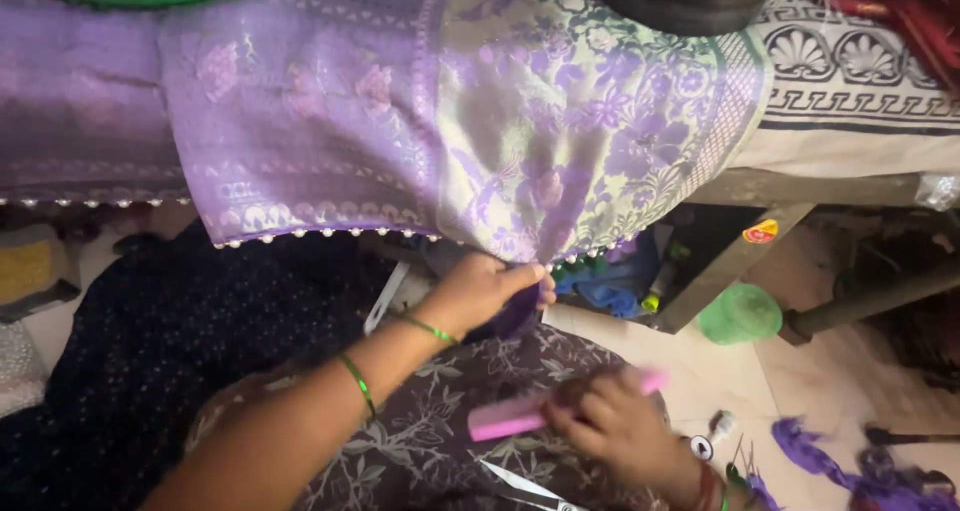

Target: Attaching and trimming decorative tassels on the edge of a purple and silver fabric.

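Note:
A purple and silver brocade cloth (420, 121) with a beaded lower edge hangs over a table's front. My left hand (480, 291) pinches the cloth's bottom corner, where a purple tassel of threads hangs from my fingers. My right hand (610, 426), lower and to the right, is closed on a pink comb (520, 418) lying across my lap. Green bangles circle my left forearm. Scissors (530, 491) rest on my floral-print lap just below the comb.
A dark dotted cloth (150, 341) covers the floor at left. A green plastic tub (740, 314) stands under the table by its metal leg (730, 261). Loose purple threads (850, 471) and small bits lie on the tiled floor at right. A patterned sheet (860, 81) covers the tabletop.

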